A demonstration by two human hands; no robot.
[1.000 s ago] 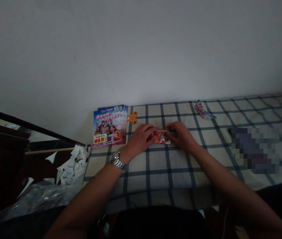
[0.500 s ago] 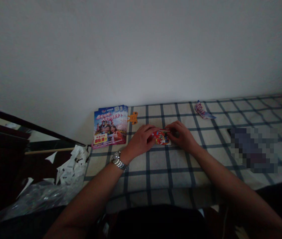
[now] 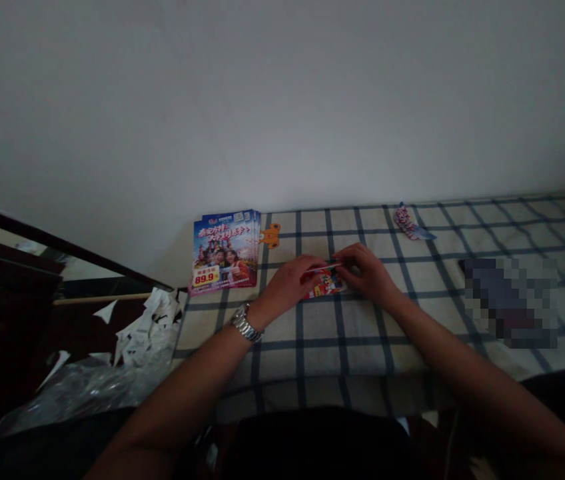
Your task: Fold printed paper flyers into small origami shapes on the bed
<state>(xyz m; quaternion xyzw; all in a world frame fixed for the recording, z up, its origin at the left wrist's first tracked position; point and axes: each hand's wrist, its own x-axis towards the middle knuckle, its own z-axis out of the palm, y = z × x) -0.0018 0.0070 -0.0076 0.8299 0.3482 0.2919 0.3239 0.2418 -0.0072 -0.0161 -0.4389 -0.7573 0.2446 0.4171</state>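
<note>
A small folded paper (image 3: 329, 283), printed in red with colourful figures, lies on the checked cloth (image 3: 307, 340) between my hands. Along its far side runs a pale raised edge. My left hand (image 3: 293, 280), with a metal watch on the wrist, grips the left end; its fingers hide part of the print. At the right end, my right hand (image 3: 362, 270) pinches the raised edge between thumb and fingers. A stack of glossy flyers (image 3: 225, 257) lies to the left of my left hand, close to the wall.
A crumpled, twisted paper piece (image 3: 407, 223) lies near the wall at the right. Further right is a dark, blurred-out flat object (image 3: 505, 300). Torn white paper (image 3: 147, 333) and clear plastic (image 3: 82, 387) lie below the table's left edge.
The folded paper has turned slightly, and its raised edge shows more clearly. My left hand has shifted a little on it. The whole view has moved slightly.
</note>
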